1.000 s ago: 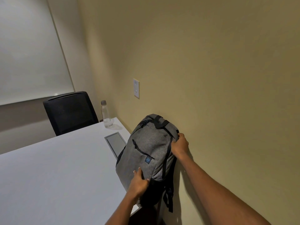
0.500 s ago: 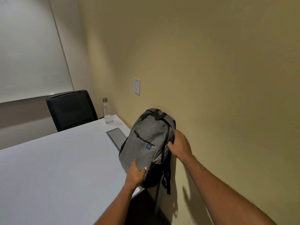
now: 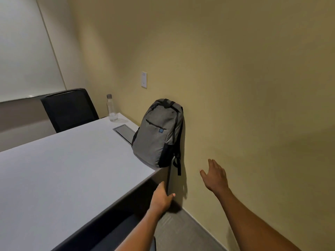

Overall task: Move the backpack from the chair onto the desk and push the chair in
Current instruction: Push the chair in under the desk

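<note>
I count one grey backpack (image 3: pixel 157 134) on my counter (image 3: pixel 59 174), one clear bottle (image 3: pixel 111 108) at its far corner, and one flat panel (image 3: pixel 125 132) set into its top. One black chair (image 3: pixel 69 109) stands across from me. One white plate (image 3: pixel 144 79) is on the wall. My own two hands: left (image 3: pixel 162 197), right (image 3: pixel 214 176), each with nothing in its grip.

Backpack (image 3: pixel 157 134) is showing grey woven cloth, matt; desk (image 3: pixel 59 171) is presenting smooth white laminate, possibly; bottle (image 3: pixel 112 110) is appearing clear plastic.
</note>
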Motion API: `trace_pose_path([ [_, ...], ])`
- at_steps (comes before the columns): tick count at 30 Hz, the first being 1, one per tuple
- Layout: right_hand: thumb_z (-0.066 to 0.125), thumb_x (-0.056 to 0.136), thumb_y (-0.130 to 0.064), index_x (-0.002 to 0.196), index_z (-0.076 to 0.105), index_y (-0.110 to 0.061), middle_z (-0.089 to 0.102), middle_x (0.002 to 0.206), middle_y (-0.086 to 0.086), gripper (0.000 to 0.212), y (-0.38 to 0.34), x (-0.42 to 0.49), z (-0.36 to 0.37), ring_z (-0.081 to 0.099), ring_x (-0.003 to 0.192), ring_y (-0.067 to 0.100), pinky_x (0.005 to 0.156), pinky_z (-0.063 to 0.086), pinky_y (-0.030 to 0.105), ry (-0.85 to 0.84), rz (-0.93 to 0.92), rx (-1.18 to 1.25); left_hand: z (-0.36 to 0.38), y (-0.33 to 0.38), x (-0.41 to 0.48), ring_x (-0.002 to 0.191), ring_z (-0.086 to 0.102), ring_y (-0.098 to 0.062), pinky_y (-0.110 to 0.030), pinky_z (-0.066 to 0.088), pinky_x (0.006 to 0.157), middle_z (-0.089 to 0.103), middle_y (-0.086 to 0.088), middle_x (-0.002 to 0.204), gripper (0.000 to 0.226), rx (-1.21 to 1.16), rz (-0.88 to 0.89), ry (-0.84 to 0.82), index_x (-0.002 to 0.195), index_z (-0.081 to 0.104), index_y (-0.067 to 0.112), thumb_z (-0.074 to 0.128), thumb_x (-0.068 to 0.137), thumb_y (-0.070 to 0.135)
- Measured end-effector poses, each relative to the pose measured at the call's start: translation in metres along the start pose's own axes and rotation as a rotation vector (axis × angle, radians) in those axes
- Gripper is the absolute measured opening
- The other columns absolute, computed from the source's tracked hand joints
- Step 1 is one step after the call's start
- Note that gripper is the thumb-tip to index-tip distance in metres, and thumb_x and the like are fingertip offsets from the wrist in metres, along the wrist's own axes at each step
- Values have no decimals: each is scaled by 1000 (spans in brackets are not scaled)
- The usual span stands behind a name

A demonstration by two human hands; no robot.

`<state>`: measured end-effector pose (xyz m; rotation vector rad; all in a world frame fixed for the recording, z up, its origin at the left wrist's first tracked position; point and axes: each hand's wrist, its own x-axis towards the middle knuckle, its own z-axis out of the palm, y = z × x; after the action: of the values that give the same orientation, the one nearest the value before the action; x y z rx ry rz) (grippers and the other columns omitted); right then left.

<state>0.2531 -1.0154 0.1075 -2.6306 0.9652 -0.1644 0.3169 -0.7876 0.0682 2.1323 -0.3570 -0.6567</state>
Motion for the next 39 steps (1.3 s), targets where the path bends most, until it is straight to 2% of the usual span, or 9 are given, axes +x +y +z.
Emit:
trace_pose_path([
  [6, 48, 103, -46, 160, 26, -10, 29, 169, 12, 70, 59, -90, 33, 30, 155, 31, 127, 23, 46, -52, 149, 28, 47, -20, -55, 138, 56, -29, -41, 44, 117, 57, -14, 151, 63, 42, -10, -142, 150, 43, 7, 72, 96, 19],
  [10, 51, 103, -42, 159, 27, -8, 32, 167, 13, 70, 87, -138, 57, 33, 153, 31, 127, 25, 43, -94, 212, 79, 82, -41, -76, 148, 47, -32, -44, 39, 123, 47, -15, 162, 74, 133, -26, -169, 159, 31, 9, 69, 98, 27],
  [15, 54, 103, -39, 159, 30, -10, 38, 164, 14, 67, 114, -201, 89, 37, 150, 32, 125, 28, 42, -167, 264, 147, 117, -67, -114, 156, 36, -32, -38, 29, 126, 34, -16, 170, 75, 173, -65, -218, 164, 23, 6, 63, 102, 21],
  [19, 56, 102, -39, 154, 38, -10, 47, 158, 15, 62, 105, -256, 103, 43, 145, 34, 121, 35, 44, -197, 280, 240, 121, -83, -156, 152, 41, -32, -39, 33, 125, 39, -15, 167, 68, 149, -81, -211, 161, 29, 7, 61, 103, 22],
  [23, 55, 103, -40, 153, 41, -14, 48, 156, 9, 58, 54, -309, 97, 42, 146, 27, 120, 36, 41, -145, 203, 386, 94, -89, -196, 153, 41, -25, -30, 30, 123, 42, -10, 167, 61, 194, 40, -184, 160, 35, 10, 57, 105, 23],
  [28, 54, 103, -44, 153, 41, -24, 48, 156, 0, 56, -34, -366, 77, 43, 144, 15, 114, 35, 28, -24, 88, 535, 15, -101, -250, 144, 53, -25, -38, 42, 121, 51, -7, 160, 58, 190, 172, -101, 160, 38, 19, 54, 106, 36],
  [31, 50, 102, -48, 151, 44, -28, 51, 152, -5, 53, -97, -403, 59, 45, 140, 10, 116, 40, 32, 109, 1, 597, -49, -106, -292, 147, 48, -16, -34, 40, 121, 52, 5, 159, 54, 152, 286, 17, 157, 42, 24, 54, 106, 38],
  [35, 49, 104, -48, 150, 46, -27, 51, 149, -9, 51, -180, -460, 46, 44, 139, 6, 116, 37, 27, 193, -129, 591, -134, -132, -344, 148, 43, -5, -26, 36, 122, 50, 14, 159, 54, 149, 387, 118, 157, 43, 28, 57, 105, 38],
  [39, 43, 104, -50, 149, 46, -23, 51, 148, -9, 53, -254, -510, 54, 44, 139, 8, 120, 36, 32, 239, -269, 498, -208, -181, -374, 146, 46, -5, -31, 40, 122, 51, 12, 158, 54, 178, 413, 179, 156, 45, 28, 57, 105, 38],
])
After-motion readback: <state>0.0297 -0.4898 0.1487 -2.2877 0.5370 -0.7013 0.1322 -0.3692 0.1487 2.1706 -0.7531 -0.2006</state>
